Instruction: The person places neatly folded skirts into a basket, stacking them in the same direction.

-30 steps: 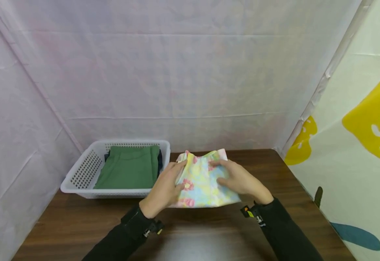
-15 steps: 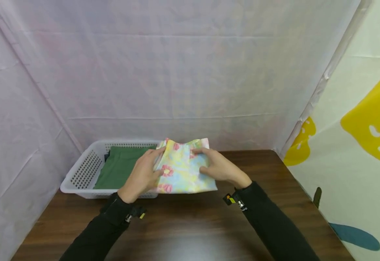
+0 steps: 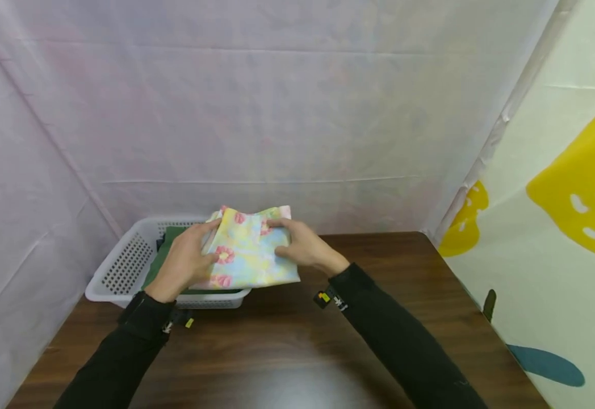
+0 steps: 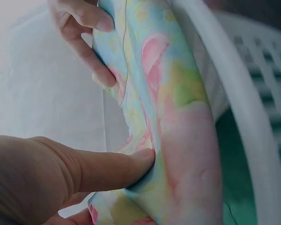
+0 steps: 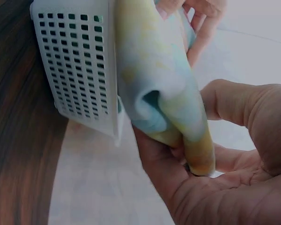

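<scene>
A folded floral garment [image 3: 248, 258] in yellow, pale blue and pink is held up between both hands; its exact kind cannot be told. My left hand [image 3: 182, 261] grips its left side, the thumb pressing the top layer in the left wrist view. On the opposite side my right hand [image 3: 308, 245] holds it, thumb above and fingers beneath the folded layers [image 5: 152, 70]. The garment hangs over the right part of a white plastic basket [image 3: 110, 287] and hides much of it. Green folded cloth [image 3: 158, 261] shows inside the basket, left of the garment.
The basket stands at the back left of a dark wooden table [image 3: 277, 341]. A pale fabric sheet [image 3: 277, 125] rises behind the table. On the right hangs a white sheet with yellow printed figures [image 3: 583, 193].
Both hands have carried the floral garment left and slightly farther back, from the table's middle to over the basket. The green cloth is now more covered from view.
</scene>
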{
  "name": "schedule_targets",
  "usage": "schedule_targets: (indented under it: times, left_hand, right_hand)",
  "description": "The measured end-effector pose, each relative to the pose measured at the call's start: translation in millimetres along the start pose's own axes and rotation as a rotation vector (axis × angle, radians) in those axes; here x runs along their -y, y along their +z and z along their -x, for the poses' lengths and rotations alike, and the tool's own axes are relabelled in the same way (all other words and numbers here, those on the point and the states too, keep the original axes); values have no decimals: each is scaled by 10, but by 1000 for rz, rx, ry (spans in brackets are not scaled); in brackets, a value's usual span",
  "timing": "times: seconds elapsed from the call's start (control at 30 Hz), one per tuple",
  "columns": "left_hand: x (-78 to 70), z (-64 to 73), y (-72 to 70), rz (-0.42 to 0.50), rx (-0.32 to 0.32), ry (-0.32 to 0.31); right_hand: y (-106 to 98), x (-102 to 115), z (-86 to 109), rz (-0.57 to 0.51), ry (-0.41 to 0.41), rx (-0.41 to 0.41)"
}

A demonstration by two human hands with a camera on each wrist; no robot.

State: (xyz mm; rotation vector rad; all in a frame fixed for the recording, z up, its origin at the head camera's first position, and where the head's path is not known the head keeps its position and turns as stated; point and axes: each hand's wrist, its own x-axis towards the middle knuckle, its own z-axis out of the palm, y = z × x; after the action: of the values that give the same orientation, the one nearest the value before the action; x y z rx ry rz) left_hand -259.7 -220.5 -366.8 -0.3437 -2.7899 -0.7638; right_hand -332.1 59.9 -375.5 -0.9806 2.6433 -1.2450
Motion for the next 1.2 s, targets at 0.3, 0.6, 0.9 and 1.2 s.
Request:
schedule_targets:
  times: [0.3, 0.6, 0.9, 1.2]
  left_hand:
    - [340, 32, -243, -44, -16, -59]
    - [660, 78, -340, -112, -45, -50]
    - [898, 38, -327, -153, 82, -71]
    - [1040, 115, -202, -252, 250, -1]
  right_hand:
    - [296, 185, -369, -47, 10, 48]
    - [652, 297, -612, 72, 4, 73]
    - [866, 335, -647, 447, -28, 170]
    - [823, 213, -498, 700, 35, 286]
